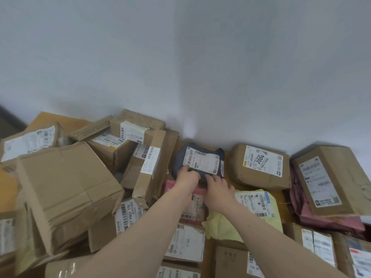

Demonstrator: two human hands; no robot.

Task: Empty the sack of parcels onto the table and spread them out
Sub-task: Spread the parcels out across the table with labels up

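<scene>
A dark grey soft parcel with a white label lies at the back of the wooden table, close to the wall. My left hand grips its near left edge, thumb on top by the label. My right hand rests on its near edge, fingers bent over it. Below my hands lie a pink mailer and a yellow mailer. No sack is in view.
A heap of brown cartons fills the left side. A brown wrapped parcel marked 2004 sits right of the grey one. A carton lies on pink bags at the far right. More boxes crowd the near edge. The wall stands behind.
</scene>
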